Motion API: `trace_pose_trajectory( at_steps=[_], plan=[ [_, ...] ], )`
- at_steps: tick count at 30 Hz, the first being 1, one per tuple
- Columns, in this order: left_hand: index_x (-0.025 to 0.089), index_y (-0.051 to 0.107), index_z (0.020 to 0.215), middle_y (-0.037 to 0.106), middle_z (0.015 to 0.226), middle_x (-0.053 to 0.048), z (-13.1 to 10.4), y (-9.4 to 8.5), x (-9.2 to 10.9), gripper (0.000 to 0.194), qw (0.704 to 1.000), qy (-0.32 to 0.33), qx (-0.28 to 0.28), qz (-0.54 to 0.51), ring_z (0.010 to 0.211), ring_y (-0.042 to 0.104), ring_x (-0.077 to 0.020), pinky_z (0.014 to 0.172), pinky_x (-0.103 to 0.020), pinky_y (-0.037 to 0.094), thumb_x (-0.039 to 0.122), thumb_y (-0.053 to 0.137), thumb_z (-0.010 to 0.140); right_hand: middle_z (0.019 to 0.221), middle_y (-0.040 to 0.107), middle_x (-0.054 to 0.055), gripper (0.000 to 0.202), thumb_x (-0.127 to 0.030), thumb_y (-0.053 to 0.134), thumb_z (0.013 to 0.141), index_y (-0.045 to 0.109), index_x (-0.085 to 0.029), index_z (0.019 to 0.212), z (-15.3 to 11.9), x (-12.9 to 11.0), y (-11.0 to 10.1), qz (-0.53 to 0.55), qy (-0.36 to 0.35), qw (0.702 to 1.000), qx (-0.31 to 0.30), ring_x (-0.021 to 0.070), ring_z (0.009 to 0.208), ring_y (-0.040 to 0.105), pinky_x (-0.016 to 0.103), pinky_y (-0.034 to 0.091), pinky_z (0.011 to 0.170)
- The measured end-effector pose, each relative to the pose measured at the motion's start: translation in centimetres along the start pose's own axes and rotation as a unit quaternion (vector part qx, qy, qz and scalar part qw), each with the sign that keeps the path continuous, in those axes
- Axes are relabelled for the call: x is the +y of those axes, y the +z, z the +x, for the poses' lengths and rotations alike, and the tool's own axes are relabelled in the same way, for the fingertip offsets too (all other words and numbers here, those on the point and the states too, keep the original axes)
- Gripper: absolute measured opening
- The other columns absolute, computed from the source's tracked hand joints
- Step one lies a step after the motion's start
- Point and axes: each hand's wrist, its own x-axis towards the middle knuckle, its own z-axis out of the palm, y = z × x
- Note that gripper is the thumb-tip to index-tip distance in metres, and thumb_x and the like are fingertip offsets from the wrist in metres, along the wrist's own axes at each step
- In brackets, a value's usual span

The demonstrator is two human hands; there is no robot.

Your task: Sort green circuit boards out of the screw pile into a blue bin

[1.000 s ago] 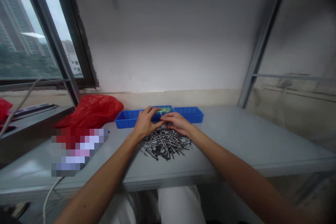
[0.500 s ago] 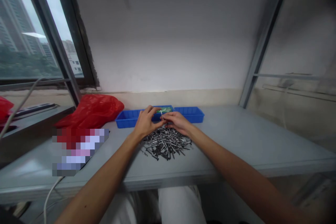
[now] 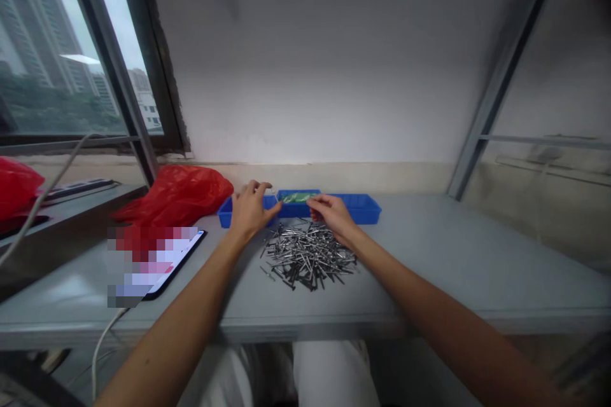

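A heap of long, thin metal screws [image 3: 312, 257], silver and dark, lies on the grey table in front of me. Over the left blue bin, my left hand [image 3: 251, 208] has its thumb and forefinger spread around a thin, shiny screw [image 3: 275, 194], which seems held between their tips. To the right, above the heap's far edge, my right hand [image 3: 333, 213] is closed with thumb and forefinger pinched. Whatever sits in that pinch is too small to make out. Between the hands, green packaging [image 3: 300, 197] shows in the middle blue bin [image 3: 294, 210].
Another blue bin [image 3: 365, 208] stands behind my right hand, and a left blue bin [image 3: 224, 216] sits partly behind my left. Further left are a red plastic bag [image 3: 186, 194], a phone [image 3: 179, 264] and a white cable [image 3: 98, 356]. Metal posts rise at both sides.
My hands, which met over the heap around one screw, have come apart. The left moved left with the thin screw; the right is now in a separate pinch. The view shifted slightly.
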Motion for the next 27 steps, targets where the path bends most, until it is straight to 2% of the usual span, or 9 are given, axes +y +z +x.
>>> trace_pose_trajectory(
  at_steps=[3, 6, 9, 11, 14, 16, 18, 23, 27],
  plan=[
    [0.021, 0.058, 0.123, 0.055, 0.121, -0.016, 0.1, 0.0, -0.8, 0.045, 0.992, -0.099, 0.009, 0.072, 0.117, 0.046, -0.0374, 0.09, -0.054, 0.04, 0.048, 0.052, 0.088, 0.064, 0.057, 0.001, 0.013, -0.031, 0.071, 0.071, 0.064, -0.021, 0.068, 0.0, 0.0, 0.0, -0.018, -0.013, 1.0, -0.012, 0.0121, 0.058, 0.051, 0.03, 0.04, 0.059],
    [0.02, 0.06, 0.12, 0.057, 0.12, -0.016, 0.0, 0.2, -0.9, 0.04, 0.99, -0.109, 0.015, 0.085, 0.114, 0.047, -0.0369, 0.088, -0.054, 0.041, 0.042, 0.049, 0.089, 0.062, 0.056, 0.0, 0.013, -0.03, 0.069, 0.072, 0.062, -0.021, 0.067, 0.1, 0.0, 0.0, -0.036, -0.016, 0.999, -0.02, 0.0117, 0.057, 0.049, 0.03, 0.039, 0.059],
    [0.021, 0.064, 0.11, 0.059, 0.115, -0.014, 0.0, 0.3, -0.6, 0.03, 0.995, -0.065, 0.03, 0.066, 0.111, 0.05, -0.035, 0.086, -0.051, 0.042, 0.036, 0.051, 0.088, 0.062, 0.058, 0.0, 0.014, -0.032, 0.067, 0.076, 0.062, -0.022, 0.067, 0.1, 0.1, -0.1, -0.098, -0.037, 0.994, -0.014, 0.0129, 0.057, 0.05, 0.031, 0.04, 0.059],
    [0.02, 0.065, 0.101, 0.061, 0.108, -0.013, 0.0, 0.4, -0.3, 0.023, 0.999, -0.007, 0.029, 0.041, 0.106, 0.052, -0.0334, 0.084, -0.049, 0.042, 0.033, 0.052, 0.087, 0.064, 0.061, 0.002, 0.014, -0.03, 0.065, 0.078, 0.063, -0.022, 0.067, 0.0, 0.1, -0.3, -0.189, -0.071, 0.979, -0.012, 0.0147, 0.061, 0.053, 0.032, 0.042, 0.063],
    [0.02, 0.064, 0.091, 0.064, 0.093, -0.009, -0.2, 0.7, 0.6, 0.015, 0.991, 0.127, -0.027, -0.016, 0.094, 0.055, -0.0275, 0.081, -0.043, 0.044, 0.026, 0.051, 0.087, 0.077, 0.068, 0.005, 0.007, -0.022, 0.063, 0.078, 0.07, -0.022, 0.076, -0.2, 0.0, -0.5, -0.365, -0.133, 0.921, -0.029, 0.0193, 0.075, 0.059, 0.036, 0.044, 0.075],
    [0.02, 0.063, 0.092, 0.064, 0.087, -0.007, -0.5, 0.9, 1.3, 0.013, 0.974, 0.206, -0.079, -0.047, 0.088, 0.057, -0.0244, 0.079, -0.04, 0.046, 0.021, 0.051, 0.085, 0.087, 0.071, 0.007, 0.019, -0.015, 0.061, 0.076, 0.073, -0.023, 0.088, -0.4, -0.1, -0.8, -0.453, -0.159, 0.876, -0.042, 0.0229, 0.086, 0.061, 0.039, 0.043, 0.084],
    [0.021, 0.062, 0.097, 0.064, 0.088, -0.007, -0.8, 1.2, 2.0, 0.017, 0.96, 0.251, -0.115, -0.055, 0.087, 0.059, -0.0234, 0.078, -0.038, 0.047, 0.019, 0.053, 0.082, 0.095, 0.072, 0.009, 0.031, -0.009, 0.059, 0.073, 0.074, -0.022, 0.096, -0.4, -0.2, -1.2, -0.5, -0.166, 0.848, -0.056, 0.0254, 0.093, 0.061, 0.04, 0.042, 0.088],
    [0.022, 0.063, 0.098, 0.064, 0.092, -0.007, -1.3, 1.6, 2.9, 0.021, 0.948, 0.275, -0.152, -0.051, 0.086, 0.061, -0.0242, 0.074, -0.037, 0.049, 0.018, 0.053, 0.079, 0.1, 0.074, 0.01, 0.047, 0.002, 0.052, 0.066, 0.077, -0.022, 0.096, -0.4, -0.2, -2.2, -0.529, -0.151, 0.825, -0.127, 0.0278, 0.095, 0.066, 0.037, 0.045, 0.087],
    [0.021, 0.063, 0.095, 0.064, 0.092, -0.007, -1.4, 1.6, 2.9, 0.019, 0.951, 0.266, -0.153, -0.047, 0.087, 0.061, -0.0236, 0.073, -0.036, 0.05, 0.019, 0.052, 0.08, 0.091, 0.076, 0.007, 0.044, 0.004, 0.056, 0.064, 0.079, -0.025, 0.088, -0.7, -0.2, -2.1, -0.523, -0.108, 0.831, -0.159, 0.0262, 0.09, 0.068, 0.033, 0.046, 0.081]
  ],
)
